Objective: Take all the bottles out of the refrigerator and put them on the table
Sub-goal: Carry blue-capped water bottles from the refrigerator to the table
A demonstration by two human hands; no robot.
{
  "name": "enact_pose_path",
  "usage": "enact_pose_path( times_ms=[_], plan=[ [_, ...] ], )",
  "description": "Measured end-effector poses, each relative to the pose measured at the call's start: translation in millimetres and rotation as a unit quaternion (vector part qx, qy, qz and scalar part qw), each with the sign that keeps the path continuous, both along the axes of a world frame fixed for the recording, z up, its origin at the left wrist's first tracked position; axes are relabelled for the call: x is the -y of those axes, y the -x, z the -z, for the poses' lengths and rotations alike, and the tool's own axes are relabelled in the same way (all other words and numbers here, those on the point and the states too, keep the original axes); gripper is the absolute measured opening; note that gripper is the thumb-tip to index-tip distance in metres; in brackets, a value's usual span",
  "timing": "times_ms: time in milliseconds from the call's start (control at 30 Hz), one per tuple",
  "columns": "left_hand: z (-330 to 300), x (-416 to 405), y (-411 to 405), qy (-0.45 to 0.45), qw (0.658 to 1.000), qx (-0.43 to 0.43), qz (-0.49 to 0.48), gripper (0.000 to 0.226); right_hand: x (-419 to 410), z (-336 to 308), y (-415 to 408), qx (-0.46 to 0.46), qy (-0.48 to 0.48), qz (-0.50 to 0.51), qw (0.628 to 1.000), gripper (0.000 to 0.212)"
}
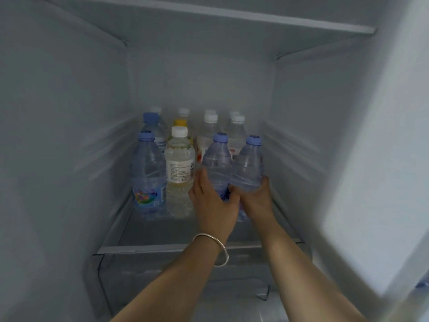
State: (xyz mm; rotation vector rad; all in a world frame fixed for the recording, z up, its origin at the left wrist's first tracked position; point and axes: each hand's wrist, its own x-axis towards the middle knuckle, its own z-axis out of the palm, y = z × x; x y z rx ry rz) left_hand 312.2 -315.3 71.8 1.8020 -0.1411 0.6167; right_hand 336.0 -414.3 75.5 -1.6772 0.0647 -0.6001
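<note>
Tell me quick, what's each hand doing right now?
Left hand: grips a blue-capped water bottle.
Right hand: grips the neighbouring blue-capped bottle.

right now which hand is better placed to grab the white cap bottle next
Left. The left hand sits right beside the white cap bottle; the right hand is farther off. Both hold blue cap bottles, so one must be freed first.

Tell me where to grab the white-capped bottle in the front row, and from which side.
Grip the white-capped bottle round its labelled middle, coming straight in from the open front. It stands upright, with a blue-capped bottle close on its left and the left hand at its right, so the sides look cramped. The body narrows to the cap, probably a poorer hold.
</note>
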Motion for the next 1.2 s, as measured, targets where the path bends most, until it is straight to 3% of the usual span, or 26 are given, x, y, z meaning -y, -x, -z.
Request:
enact_pose_path(
  times_ms=[333,400,500,533,600,733,900,1033,1200],
  plan=[
    [-7,7,-17,0.060,0.998,-0.025,0.005,0.053,10,1,10,0.007,0.017,0.028,0.999,0.022],
    [-6,5,-25,0.059,0.997,-0.042,-0.002,0.049,11,5,8,-0.004,0.016,0.010,1.000,0.031],
    [1,4,-33,0.048,0.998,-0.044,-0.018,0.058,10,9,6,-0.007,-0.001,-0.001,1.000,0.051],
    [5,4,-35,0.048,0.998,-0.044,-0.019,0.061,11,9,5,-0.006,-0.001,0.004,1.000,0.052],
    [9,4,-36,0.035,0.998,-0.041,-0.018,0.066,13,7,6,0.003,-0.013,0.003,1.000,0.032],
    [12,4,-33,-0.016,0.999,-0.042,-0.006,0.064,18,7,10,0.021,-0.019,0.013,1.000,0.036],
    [-3,-1,-6,0.009,0.999,-0.032,0.013,0.066,16,-5,34,0.016,-0.036,0.045,0.998,0.046],
    [-21,-16,29,0.063,0.995,-0.036,0.065,0.054,3,-25,74,0.058,-0.029,0.097,0.993,0.044],
    [-28,-42,96,0.078,0.985,-0.036,0.150,0.058,-22,-25,151,0.071,-0.030,0.127,0.989,0.040]
  ],
)
